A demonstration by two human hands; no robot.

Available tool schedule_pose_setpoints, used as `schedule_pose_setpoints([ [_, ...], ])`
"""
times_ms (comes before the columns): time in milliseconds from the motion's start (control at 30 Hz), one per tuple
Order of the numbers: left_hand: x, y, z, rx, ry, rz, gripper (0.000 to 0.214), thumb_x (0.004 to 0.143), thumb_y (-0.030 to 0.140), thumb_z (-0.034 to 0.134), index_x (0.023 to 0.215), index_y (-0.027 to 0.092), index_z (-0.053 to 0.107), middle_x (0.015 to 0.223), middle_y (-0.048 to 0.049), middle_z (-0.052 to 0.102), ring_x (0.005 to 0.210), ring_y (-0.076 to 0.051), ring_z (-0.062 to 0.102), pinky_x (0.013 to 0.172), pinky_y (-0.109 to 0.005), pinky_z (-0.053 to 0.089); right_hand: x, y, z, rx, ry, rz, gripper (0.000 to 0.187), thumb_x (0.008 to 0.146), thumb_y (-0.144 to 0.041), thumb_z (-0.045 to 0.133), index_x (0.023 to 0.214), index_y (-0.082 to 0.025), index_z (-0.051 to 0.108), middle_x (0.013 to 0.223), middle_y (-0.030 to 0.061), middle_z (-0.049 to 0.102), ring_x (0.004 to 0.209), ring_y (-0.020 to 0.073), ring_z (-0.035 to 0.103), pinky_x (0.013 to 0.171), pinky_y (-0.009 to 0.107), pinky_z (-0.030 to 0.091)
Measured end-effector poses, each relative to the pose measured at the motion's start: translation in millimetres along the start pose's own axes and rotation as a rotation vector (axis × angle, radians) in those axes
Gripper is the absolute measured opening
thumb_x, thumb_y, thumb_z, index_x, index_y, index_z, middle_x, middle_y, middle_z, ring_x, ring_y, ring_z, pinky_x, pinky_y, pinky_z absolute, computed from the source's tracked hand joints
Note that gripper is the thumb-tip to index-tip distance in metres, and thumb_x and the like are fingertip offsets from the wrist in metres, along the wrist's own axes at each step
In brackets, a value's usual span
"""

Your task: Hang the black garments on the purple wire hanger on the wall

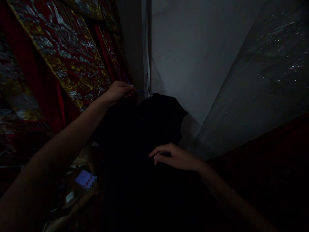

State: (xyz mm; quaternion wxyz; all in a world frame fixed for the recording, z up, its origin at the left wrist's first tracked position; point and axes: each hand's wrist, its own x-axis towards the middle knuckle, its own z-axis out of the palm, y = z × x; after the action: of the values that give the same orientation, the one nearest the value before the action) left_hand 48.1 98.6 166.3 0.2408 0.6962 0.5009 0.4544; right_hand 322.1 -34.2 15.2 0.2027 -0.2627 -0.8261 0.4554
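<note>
A wide piece of black cloth [159, 119], which looks like a garment, fills the middle of the dim head view and drops into darkness below. My left hand [120, 89] is closed in a pinch at its upper left. From those fingertips a thin bluish strand [142, 91] runs right to the top of the cloth; whether it is a cord or a wire I cannot tell. Lower down, my right hand [177, 157] is over the cloth, its fingers loosely bent and apart, with nothing visible in them. Folds and lower edges of the cloth are lost in shadow.
Red fabric with gold and silver embroidery [65, 42] hangs at the left. A pale wall [188, 48] stands behind, with clear plastic sheeting [272, 64] at the right. Low at the left, a lit, partly pixelated screen [84, 178] lies beside a small white object [70, 197].
</note>
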Motion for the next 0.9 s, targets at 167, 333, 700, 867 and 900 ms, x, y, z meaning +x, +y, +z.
schedule_pose_setpoints([
  [167,60.6,24.4,18.1,0.059,0.002,0.014,0.016,0.09,0.023,0.064,0.084,0.01,0.071,0.071,-0.0073,0.068,0.068,-0.014,0.065,0.063,-0.027,0.051,21.6,27.6,14.5,0.105,0.023,0.015,0.039,0.096,-0.054,0.056,0.105,-0.019,0.073,0.087,0.0046,0.076,0.083,0.0171,0.068,0.079,0.03,0.05],
  [333,58.8,25.3,57.4,0.108,-0.23,0.04,0.012,0.086,0.018,0.065,0.082,0.008,0.07,0.071,-0.009,0.067,0.073,-0.018,0.066,0.069,-0.034,0.052,44.3,57.4,12.1,0.19,0.252,0.181,0.066,0.091,-0.075,0.044,0.093,-0.015,0.071,0.07,0.0059,0.071,0.064,0.0161,0.065,0.063,0.027,0.047],
  [700,37.5,-12.6,96.6,0.503,0.165,0.293,0.023,0.091,0.028,0.056,0.076,0.012,0.064,0.085,-0.0155,0.066,0.096,-0.031,0.065,0.092,-0.046,0.049,115.5,116.6,15.3,-0.069,0.723,0.652,0.054,0.098,-0.051,0.046,0.057,-0.018,0.063,0.053,0.0066,0.062,0.059,0.0191,0.063,0.064,0.029,0.042],
  [867,-21.4,-44.1,104.1,0.385,0.456,0.507,0.02,0.09,0.029,0.06,0.106,0.018,0.066,0.131,-0.0151,0.059,0.129,-0.031,0.049,0.112,-0.049,0.037,102.5,131.4,59.9,0.098,0.789,0.613,0.037,0.094,-0.038,0.047,0.066,-0.018,0.062,0.062,0.0057,0.066,0.054,0.0157,0.06,0.054,0.025,0.04],
  [900,-44.9,-55.1,108.8,0.328,0.519,0.527,0.023,0.092,0.029,0.058,0.112,0.02,0.064,0.135,-0.0136,0.056,0.132,-0.03,0.046,0.113,-0.048,0.035,95.8,130.4,69.0,0.131,0.802,0.598,0.038,0.094,-0.038,0.046,0.066,-0.018,0.061,0.061,0.0054,0.066,0.052,0.0148,0.059,0.052,0.024,0.04],
])
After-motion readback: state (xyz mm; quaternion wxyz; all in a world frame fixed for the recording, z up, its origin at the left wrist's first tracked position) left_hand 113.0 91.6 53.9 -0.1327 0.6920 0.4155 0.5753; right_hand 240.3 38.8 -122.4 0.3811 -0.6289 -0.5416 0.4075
